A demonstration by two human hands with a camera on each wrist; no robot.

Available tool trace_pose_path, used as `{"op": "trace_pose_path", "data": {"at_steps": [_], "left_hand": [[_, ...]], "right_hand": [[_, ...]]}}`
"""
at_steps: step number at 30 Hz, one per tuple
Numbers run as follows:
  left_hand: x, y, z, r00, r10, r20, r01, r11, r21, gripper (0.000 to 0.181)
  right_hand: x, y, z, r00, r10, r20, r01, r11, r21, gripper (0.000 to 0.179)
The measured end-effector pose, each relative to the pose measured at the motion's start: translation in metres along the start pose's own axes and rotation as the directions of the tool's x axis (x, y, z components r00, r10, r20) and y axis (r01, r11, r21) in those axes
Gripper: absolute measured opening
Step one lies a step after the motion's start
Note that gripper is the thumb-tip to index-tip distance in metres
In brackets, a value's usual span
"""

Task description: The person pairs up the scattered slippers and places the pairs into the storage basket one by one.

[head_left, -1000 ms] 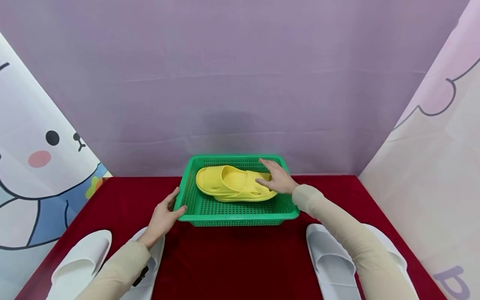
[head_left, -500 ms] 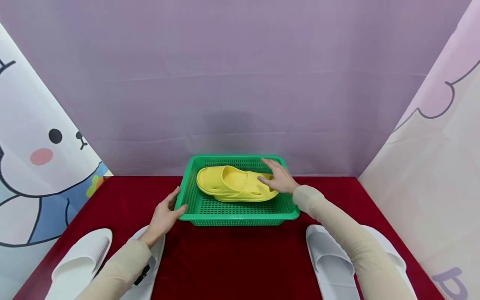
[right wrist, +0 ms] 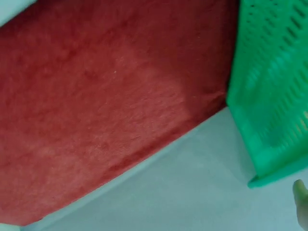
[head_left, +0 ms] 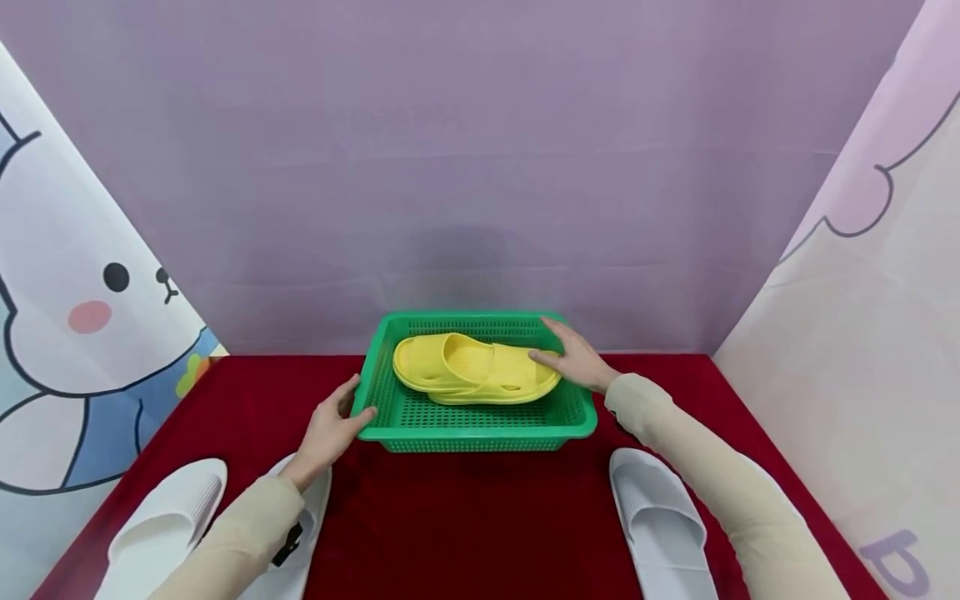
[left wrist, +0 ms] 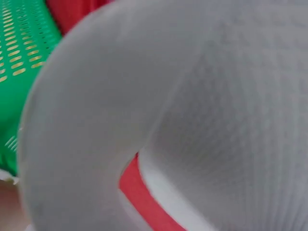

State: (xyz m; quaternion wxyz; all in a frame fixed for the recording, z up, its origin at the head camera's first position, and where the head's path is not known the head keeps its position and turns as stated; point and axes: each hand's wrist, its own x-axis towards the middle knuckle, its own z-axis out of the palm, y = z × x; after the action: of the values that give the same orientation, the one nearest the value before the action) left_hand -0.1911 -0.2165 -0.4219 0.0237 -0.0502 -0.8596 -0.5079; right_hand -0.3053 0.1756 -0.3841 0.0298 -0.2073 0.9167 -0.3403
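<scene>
A pair of yellow slippers (head_left: 468, 367) lies in the green plastic basket (head_left: 480, 433), placed against each other, one largely covering the other. My left hand (head_left: 330, 429) holds the basket's left rim, its thumb over the edge and the fingers along the outer wall. Over the basket's right end is my right hand (head_left: 577, 358), fingers spread, the thumb close to the slippers' right end. Whether that hand touches rim or slippers cannot be told. A fingertip (right wrist: 301, 204) shows at the right wrist view's edge, near the basket's corner.
White slippers stand on the red cloth (head_left: 472, 525): a left one (head_left: 161, 517), one under my left forearm (head_left: 292, 550), and a right one (head_left: 663, 525) beside another mostly covered by my right sleeve. A purple backdrop (head_left: 465, 167) rises behind the basket.
My right hand has moved to the right, off the slippers' end toward the basket's right rim. The left hand, basket and yellow slippers stay about where they were.
</scene>
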Motion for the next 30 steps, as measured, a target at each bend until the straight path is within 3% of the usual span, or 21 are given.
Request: {"op": "trace_pose_path", "data": {"at_steps": [4, 11, 16, 20, 22, 25, 27, 28, 30], "left_hand": [[-0.003, 0.009, -0.01, 0.999, 0.017, 0.039, -0.019, 0.999, 0.03, 0.071], [-0.015, 0.036, -0.039, 0.99, 0.11, 0.093, -0.122, 0.983, 0.134, 0.058], [-0.032, 0.052, -0.052, 0.98, 0.177, 0.088, -0.195, 0.942, 0.273, 0.052], [-0.047, 0.059, -0.057, 0.965, 0.251, 0.072, -0.258, 0.884, 0.389, 0.047], [-0.055, 0.06, -0.059, 0.952, 0.295, 0.084, -0.301, 0.842, 0.449, 0.045], [-0.065, 0.06, -0.063, 0.914, 0.393, 0.105, -0.382, 0.74, 0.554, 0.044], [-0.069, 0.059, -0.066, 0.861, 0.491, 0.133, -0.459, 0.635, 0.622, 0.044], [-0.07, 0.058, -0.069, 0.826, 0.542, 0.156, -0.498, 0.571, 0.653, 0.039], [-0.071, 0.054, -0.073, 0.742, 0.633, 0.222, -0.574, 0.428, 0.698, 0.033]], "right_hand": [[-0.021, -0.006, -0.009, 1.0, 0.013, -0.011, -0.013, 0.998, 0.055, 0.079], [-0.061, -0.025, -0.029, 0.999, -0.039, -0.023, 0.04, 0.997, 0.065, 0.073], [-0.086, -0.03, -0.038, 0.996, -0.09, -0.017, 0.09, 0.996, 0.005, 0.069], [-0.103, -0.032, -0.041, 0.988, -0.153, -0.009, 0.152, 0.986, -0.067, 0.065], [-0.113, -0.031, -0.041, 0.984, -0.176, 0.008, 0.176, 0.98, -0.09, 0.063], [-0.128, -0.029, -0.039, 0.981, -0.183, 0.071, 0.189, 0.978, -0.088, 0.06], [-0.137, -0.026, -0.039, 0.976, -0.176, 0.126, 0.186, 0.979, -0.08, 0.058], [-0.142, -0.024, -0.039, 0.973, -0.17, 0.157, 0.184, 0.98, -0.078, 0.057], [-0.151, -0.02, -0.04, 0.963, -0.158, 0.22, 0.183, 0.978, -0.1, 0.054]]}}
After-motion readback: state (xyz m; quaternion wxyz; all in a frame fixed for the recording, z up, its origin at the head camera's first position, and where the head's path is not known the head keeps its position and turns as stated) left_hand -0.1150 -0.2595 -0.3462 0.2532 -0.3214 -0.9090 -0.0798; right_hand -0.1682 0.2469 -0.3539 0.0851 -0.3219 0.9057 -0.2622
